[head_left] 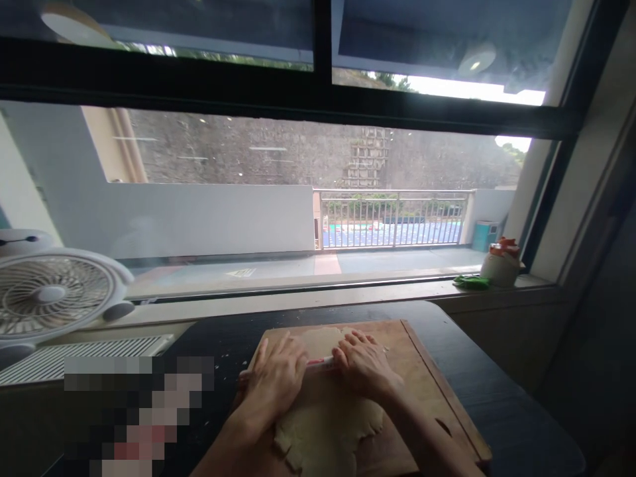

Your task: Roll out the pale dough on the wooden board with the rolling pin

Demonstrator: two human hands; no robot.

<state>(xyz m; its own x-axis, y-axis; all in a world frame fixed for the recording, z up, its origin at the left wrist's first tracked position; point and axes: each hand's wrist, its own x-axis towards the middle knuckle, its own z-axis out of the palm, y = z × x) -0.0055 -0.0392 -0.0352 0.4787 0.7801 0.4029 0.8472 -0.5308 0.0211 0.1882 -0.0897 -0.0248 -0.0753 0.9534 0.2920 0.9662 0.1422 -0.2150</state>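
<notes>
A sheet of pale dough (325, 414) with ragged, cracked edges lies flat on a wooden board (420, 377). Across it runs a thin rolling pin (320, 362), whitish with red marks, largely hidden under my hands. My left hand (281, 368) is over the pin's left part, fingers curved over it near the board's left edge. Over the right part, my right hand (362, 361) bends its fingers across the pin, close to the dough's far edge. Both palms face down, and the undersides of the fingers are hidden.
The board rests on a dark table (467, 351) with small pale crumbs. On the left stands a white fan (50, 295). A jar with an orange top (501, 265) and a green cloth-like thing (472, 283) sit on the windowsill. A blurred patch covers the lower left.
</notes>
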